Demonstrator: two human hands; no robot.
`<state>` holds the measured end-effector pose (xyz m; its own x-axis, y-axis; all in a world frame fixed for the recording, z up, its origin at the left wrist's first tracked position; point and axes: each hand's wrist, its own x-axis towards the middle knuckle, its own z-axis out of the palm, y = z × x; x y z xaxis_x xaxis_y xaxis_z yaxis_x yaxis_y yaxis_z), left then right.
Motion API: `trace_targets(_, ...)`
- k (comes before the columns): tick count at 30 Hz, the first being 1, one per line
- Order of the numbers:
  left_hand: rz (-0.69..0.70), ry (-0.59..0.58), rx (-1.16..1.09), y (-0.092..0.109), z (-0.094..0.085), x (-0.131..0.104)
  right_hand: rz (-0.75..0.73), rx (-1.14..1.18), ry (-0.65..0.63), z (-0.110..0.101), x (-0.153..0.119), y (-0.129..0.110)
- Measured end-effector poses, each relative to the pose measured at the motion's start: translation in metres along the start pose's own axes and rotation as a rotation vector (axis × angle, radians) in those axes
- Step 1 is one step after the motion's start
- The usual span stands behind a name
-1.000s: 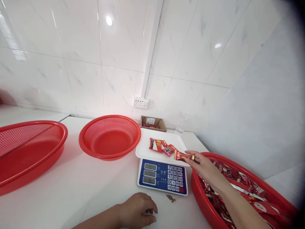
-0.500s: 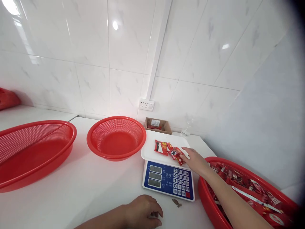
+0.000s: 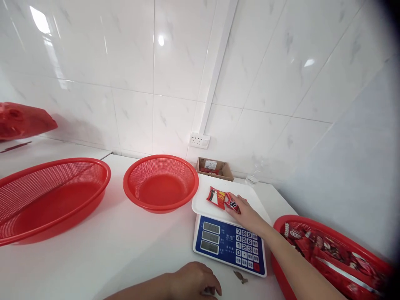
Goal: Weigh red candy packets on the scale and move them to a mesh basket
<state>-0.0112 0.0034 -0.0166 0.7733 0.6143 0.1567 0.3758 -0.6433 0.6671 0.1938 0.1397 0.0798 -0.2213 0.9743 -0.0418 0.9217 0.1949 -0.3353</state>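
Some red packets (image 3: 233, 205) hide beneath the right hand (image 3: 246, 212).

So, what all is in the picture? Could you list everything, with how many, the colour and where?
scale: one, white and blue, centre right
packets: at least two, mostly red, on its pan
mesh baskets: three, red, left, middle and right; the right one holds many red packets
cardboard box: one, brown, behind the pan
clear container: one, near the wall
socket panel: one, white, on the wall
brown scrap: one, before the scale
bag: one, red, far left
strip: one, dark red, below it
table: white, underneath
tiled wall: white, behind
left hand: one, near table edge
right hand: one, fingers at the packets
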Motion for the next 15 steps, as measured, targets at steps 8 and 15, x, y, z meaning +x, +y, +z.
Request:
trace_targets(8,0.039,0.0,-0.017,-0.008,0.004,0.002,0.046,-0.16,0.009,0.01,0.01,-0.03)
trace_targets(15,0.086,-0.016,0.014,-0.016,0.009,0.007,-0.063,-0.198,-0.02,0.01,0.014,-0.036)
